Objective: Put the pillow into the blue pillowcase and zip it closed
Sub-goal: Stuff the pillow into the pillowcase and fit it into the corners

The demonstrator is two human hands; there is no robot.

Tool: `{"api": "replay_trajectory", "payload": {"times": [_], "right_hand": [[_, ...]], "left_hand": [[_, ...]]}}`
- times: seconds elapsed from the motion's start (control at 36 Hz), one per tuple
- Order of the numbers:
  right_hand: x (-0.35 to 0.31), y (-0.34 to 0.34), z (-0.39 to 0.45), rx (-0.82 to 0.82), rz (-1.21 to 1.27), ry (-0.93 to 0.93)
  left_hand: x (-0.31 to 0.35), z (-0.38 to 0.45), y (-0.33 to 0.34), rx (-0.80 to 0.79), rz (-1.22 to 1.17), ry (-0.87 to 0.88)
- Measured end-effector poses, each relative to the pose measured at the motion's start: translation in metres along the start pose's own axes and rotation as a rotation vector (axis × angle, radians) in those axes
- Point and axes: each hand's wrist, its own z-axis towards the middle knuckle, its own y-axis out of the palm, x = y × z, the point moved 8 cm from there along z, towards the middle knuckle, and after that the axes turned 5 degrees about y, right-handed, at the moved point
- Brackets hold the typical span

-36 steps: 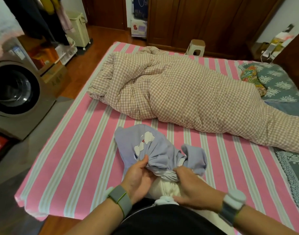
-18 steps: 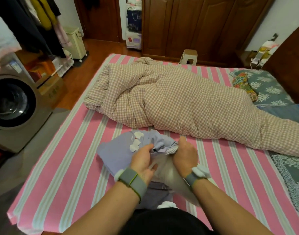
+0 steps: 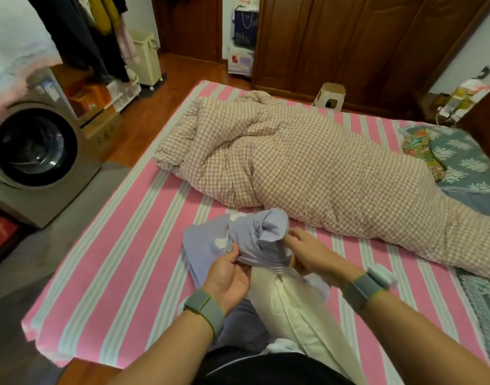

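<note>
— Where the two hands meet at the near edge of the bed, what is held between them?

— Blue pillowcase, printed with white shapes and gathered into a bunch. It lies on the pink-and-pale striped sheet, just in front of the checked quilt heaped across the mattress.

— And the left hand?

— Clenched on the gathered mouth of the pillowcase: thumb on top of the folds, fingers curled beneath. A grey wristband sits on that wrist.

— The right hand?

— Placed at the right side of the same bunch, fingers curled onto the blue cloth and grasping it. Whether its fingertips reach inside the opening or stay on the outer face cannot be told, since folds cover them.

— Where is the pillow?

— Cream-coloured, with a seam along its top. Its far end enters the gathered mouth between the hands; the greater part remains outside, running back toward the person's body over the bed's edge. Some loose blue cloth lies beneath it on the left.

— Surroundings?

— Washing machine on the floor to the left of the bed; a small pale stool beyond the far edge, before dark wooden doors.
</note>
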Motion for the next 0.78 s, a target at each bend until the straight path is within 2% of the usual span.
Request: {"api": "replay_trajectory", "payload": {"times": [0.11,0.19,0.25,0.31,0.36,0.42,0.47,0.53,0.58,0.64,0.69,0.78], "right_hand": [[-0.006,0.005,0.006,-0.054,-0.304,0.024],[-0.023,0.006,0.008,0.115,-0.681,-0.170],[-0.034,0.012,0.001,0.221,-0.651,-0.284],[-0.042,0.020,-0.006,0.356,-0.724,-0.432],[-0.031,0.031,-0.006,0.378,-0.839,-0.461],[-0.025,0.025,-0.006,0.449,-0.738,-0.479],[-0.020,0.010,-0.006,0.451,-0.416,-0.396],[-0.013,0.000,0.001,0.341,-0.051,-0.263],[-0.008,-0.003,0.005,0.234,0.140,-0.184],[-0.003,0.001,0.008,0.108,0.222,-0.126],[0.009,0.012,0.010,-0.028,0.198,-0.050],[0.018,0.018,0.009,-0.081,0.087,-0.064]], "left_hand": [[-0.016,-0.002,-0.009,0.027,0.055,-0.062],[-0.020,-0.001,-0.013,0.063,0.089,-0.075],[-0.021,-0.001,-0.010,0.072,0.110,-0.067],[-0.015,-0.001,-0.009,0.069,0.130,-0.031],[-0.009,-0.002,-0.007,0.042,0.165,0.011],[-0.006,-0.002,-0.004,0.006,0.203,0.027],[-0.008,-0.005,0.000,-0.033,0.232,0.010],[-0.013,-0.008,0.002,-0.063,0.261,-0.010],[-0.019,-0.010,0.002,-0.074,0.293,-0.012],[-0.023,-0.012,0.001,-0.080,0.306,0.012],[-0.023,-0.011,-0.001,-0.053,0.291,0.036],[-0.021,-0.010,-0.005,-0.037,0.254,0.013]]}}
